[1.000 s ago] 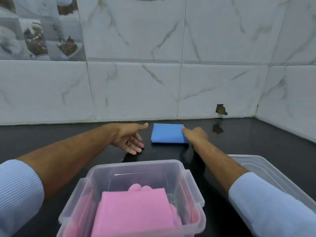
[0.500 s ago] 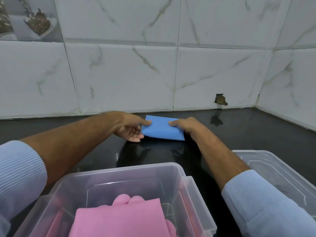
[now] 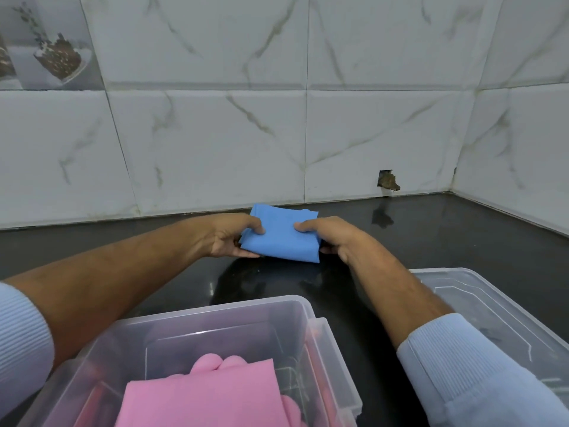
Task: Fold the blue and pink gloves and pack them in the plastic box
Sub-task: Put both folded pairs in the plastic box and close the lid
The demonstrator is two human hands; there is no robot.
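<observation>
The folded blue gloves (image 3: 281,235) form a flat blue square held just above the black counter, near the back wall. My left hand (image 3: 229,235) grips their left edge, thumb on top and fingers beneath. My right hand (image 3: 331,237) grips the right edge the same way. The clear plastic box (image 3: 303,322) stands close to me at the bottom centre. Folded pink gloves (image 3: 203,396) lie inside it, with their fingertips showing at the far end.
The box's clear lid (image 3: 486,306) lies on the counter to the right, partly under my right sleeve. The black counter (image 3: 462,241) ends at a white marble-tiled wall, which has a small broken hole (image 3: 388,180) at its base.
My left hand moved from the counter to the blue gloves' left edge. Both hands then took hold and raised the folded gloves off the counter, towards me.
</observation>
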